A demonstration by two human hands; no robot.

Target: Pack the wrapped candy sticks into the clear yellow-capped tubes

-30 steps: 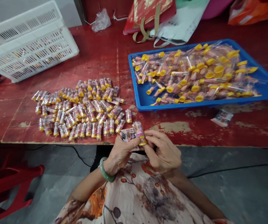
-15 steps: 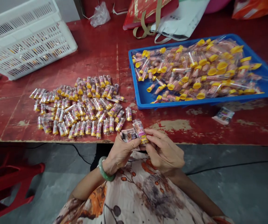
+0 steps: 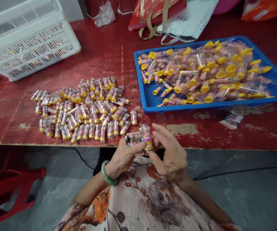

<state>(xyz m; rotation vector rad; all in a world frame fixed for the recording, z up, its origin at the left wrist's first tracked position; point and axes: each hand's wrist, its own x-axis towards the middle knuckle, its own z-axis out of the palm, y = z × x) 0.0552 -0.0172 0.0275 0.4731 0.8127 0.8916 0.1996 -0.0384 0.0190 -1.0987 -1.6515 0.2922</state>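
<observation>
My left hand (image 3: 126,157), with a green bangle at its wrist, is closed on a small stack of printed labels (image 3: 134,138). Its thumb also presses the lower end of a small clear tube (image 3: 146,137) with a yellow base and a pink printed label. My right hand (image 3: 169,154) is beside the tube with its fingers apart; a fingertip may touch the tube's edge, I cannot tell. Left of my hands lies a spread of similar labelled tubes (image 3: 87,112) on the red table (image 3: 107,57).
A blue tray (image 3: 150,108) holds many yellow-capped pieces in clear wrap. Near the table's front edge lies a label packet (image 3: 231,120). A white crate (image 3: 39,48) stands back left, bags (image 3: 188,22) lie behind the tray, and a red stool (image 3: 20,189) is lower left.
My right hand's fingers have spread and lifted off the tube. The tube stands more upright and slightly farther right, held under my left thumb.
</observation>
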